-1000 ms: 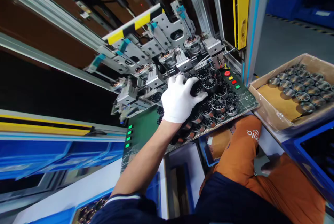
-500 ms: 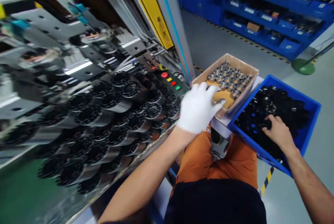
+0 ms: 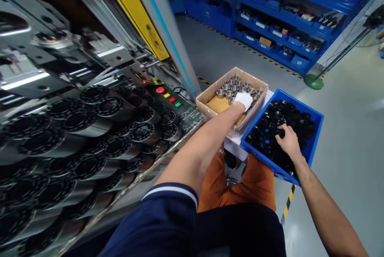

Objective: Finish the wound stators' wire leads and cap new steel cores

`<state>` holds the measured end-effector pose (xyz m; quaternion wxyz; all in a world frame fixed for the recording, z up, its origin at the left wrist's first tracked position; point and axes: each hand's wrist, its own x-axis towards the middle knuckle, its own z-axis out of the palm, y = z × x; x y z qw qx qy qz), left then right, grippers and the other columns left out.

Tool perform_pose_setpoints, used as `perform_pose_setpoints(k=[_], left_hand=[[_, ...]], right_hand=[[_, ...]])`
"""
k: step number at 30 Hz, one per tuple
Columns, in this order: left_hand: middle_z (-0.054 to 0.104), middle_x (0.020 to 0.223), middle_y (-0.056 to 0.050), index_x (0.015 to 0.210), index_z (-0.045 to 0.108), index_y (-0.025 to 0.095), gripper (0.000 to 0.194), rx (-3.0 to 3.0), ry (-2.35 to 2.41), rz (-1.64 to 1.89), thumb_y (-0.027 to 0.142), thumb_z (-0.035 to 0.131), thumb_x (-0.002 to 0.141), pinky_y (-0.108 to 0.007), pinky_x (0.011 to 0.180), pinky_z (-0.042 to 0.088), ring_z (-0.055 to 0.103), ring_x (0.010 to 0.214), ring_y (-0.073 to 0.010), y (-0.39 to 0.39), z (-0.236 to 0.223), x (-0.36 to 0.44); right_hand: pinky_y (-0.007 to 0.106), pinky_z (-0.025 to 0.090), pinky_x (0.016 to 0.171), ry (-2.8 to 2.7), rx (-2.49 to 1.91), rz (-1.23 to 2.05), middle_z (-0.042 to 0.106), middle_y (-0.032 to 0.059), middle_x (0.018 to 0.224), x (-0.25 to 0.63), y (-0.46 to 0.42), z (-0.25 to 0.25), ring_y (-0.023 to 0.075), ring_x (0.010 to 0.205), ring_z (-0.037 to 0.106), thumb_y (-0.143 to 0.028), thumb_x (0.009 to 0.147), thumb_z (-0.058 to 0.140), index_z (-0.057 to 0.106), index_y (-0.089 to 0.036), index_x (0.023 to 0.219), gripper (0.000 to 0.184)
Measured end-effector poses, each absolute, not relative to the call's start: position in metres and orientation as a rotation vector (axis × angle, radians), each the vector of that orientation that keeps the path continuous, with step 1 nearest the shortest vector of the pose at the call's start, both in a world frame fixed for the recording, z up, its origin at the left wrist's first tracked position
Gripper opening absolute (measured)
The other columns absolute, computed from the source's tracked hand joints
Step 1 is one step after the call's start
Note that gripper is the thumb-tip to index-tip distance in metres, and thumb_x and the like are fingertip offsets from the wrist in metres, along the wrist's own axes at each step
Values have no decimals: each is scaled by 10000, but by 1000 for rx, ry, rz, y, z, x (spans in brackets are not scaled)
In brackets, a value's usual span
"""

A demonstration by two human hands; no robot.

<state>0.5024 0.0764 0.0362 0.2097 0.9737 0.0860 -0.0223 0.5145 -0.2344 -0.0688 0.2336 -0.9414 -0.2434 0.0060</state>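
My left hand (image 3: 244,100), in a white glove, reaches into a cardboard box (image 3: 204,110) on top of the metal rings (image 3: 230,82) standing there in rows. Its fingers point away and down, so I cannot see whether they grip a ring. My bare right hand (image 3: 288,140) is over a blue bin (image 3: 315,149) heaped with black ring-shaped parts (image 3: 300,119). Thumb and fingers are closed on a small black part (image 3: 281,133). A shinier ring lies just beyond the fingertips.
Many dark-topped metal cylinders (image 3: 117,145) crowd the bench at left, beneath machine fixtures (image 3: 54,45). A control panel (image 3: 168,96) with coloured buttons sits at the bench's far corner. Blue shelving (image 3: 270,21) with small bins is across the floor, near a green stand base (image 3: 313,82).
My left hand has moved from the near side of the cardboard box forward onto the rings. My right hand stays in the blue bin. The whole view has swung to the right.
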Motion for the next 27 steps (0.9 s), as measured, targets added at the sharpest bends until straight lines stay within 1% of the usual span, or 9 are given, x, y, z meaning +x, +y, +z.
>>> perform_pose_setpoints(k=[4, 7, 10, 12, 14, 17, 19, 21, 27], left_hand=[[645, 1609, -181, 1411, 727, 167, 380, 2518, 365, 96, 296, 770, 1057, -651, 1293, 510, 614, 1510, -371, 91, 46, 478], [702, 1529, -183, 1550, 636, 197, 499, 2277, 360, 113, 220, 586, 1054, -638, 1220, 569, 709, 1381, -330, 97, 56, 437], [784, 1395, -184, 1566, 618, 210, 569, 1688, 243, 24, 359, 372, 1076, -635, 1016, 670, 796, 1204, -336, 87, 60, 377], [817, 1320, -194, 1491, 657, 205, 707, 1405, 216, -11, 611, 238, 1092, -574, 846, 707, 823, 1113, -362, 67, 54, 333], [841, 1241, -170, 1428, 671, 231, 742, 1099, 309, 17, 810, 404, 1047, -454, 661, 668, 836, 990, -354, 39, 44, 292], [849, 1034, -99, 1295, 700, 245, 711, 886, 377, 42, 849, 701, 921, -365, 547, 590, 800, 754, -278, -2, 27, 247], [828, 955, -66, 1333, 707, 266, 737, 824, 372, 54, 834, 760, 866, -386, 584, 621, 802, 761, -284, -20, 22, 229], [823, 994, -66, 1405, 709, 290, 750, 791, 404, 99, 821, 741, 877, -433, 704, 682, 832, 917, -319, -28, 23, 218], [790, 1372, -115, 1415, 739, 291, 732, 986, 478, 264, 867, 525, 1018, -567, 1143, 657, 708, 1433, -403, -25, 24, 199]], right_hand=[[484, 672, 1033, -649, -2460, 20, 771, 91, 1290, 515, -233, -59, 251, 1141, 764, -460, 1113, 778, 758, -177, 1284, 331], [458, 683, 973, -645, -2320, 30, 800, 70, 1160, 509, -230, -44, 234, 1032, 781, -473, 1097, 782, 769, -174, 1200, 317], [380, 670, 691, -637, -2155, 46, 779, 25, 947, 485, -225, -23, 220, 760, 752, -520, 1074, 729, 752, -217, 1184, 323], [350, 620, 565, -649, -2044, 59, 744, -1, 873, 458, -219, -6, 209, 642, 708, -545, 1073, 701, 724, -252, 1196, 319], [357, 643, 607, -684, -1949, 73, 758, 8, 927, 425, -210, 14, 205, 676, 727, -553, 1059, 734, 716, -267, 1166, 306], [380, 685, 780, -806, -1779, 79, 804, 37, 1063, 380, -195, 47, 224, 884, 790, -456, 1000, 849, 749, -273, 1098, 231], [366, 680, 807, -914, -1657, 73, 821, 34, 1080, 360, -184, 67, 217, 937, 798, -281, 986, 876, 773, -282, 1121, 170], [361, 684, 808, -991, -1605, 90, 830, 30, 1096, 347, -177, 83, 209, 944, 802, -135, 977, 850, 789, -292, 1173, 258], [455, 721, 848, -1054, -1738, 70, 832, 35, 1151, 320, -168, 99, 279, 1004, 819, -46, 950, 806, 817, -332, 1263, 424]])
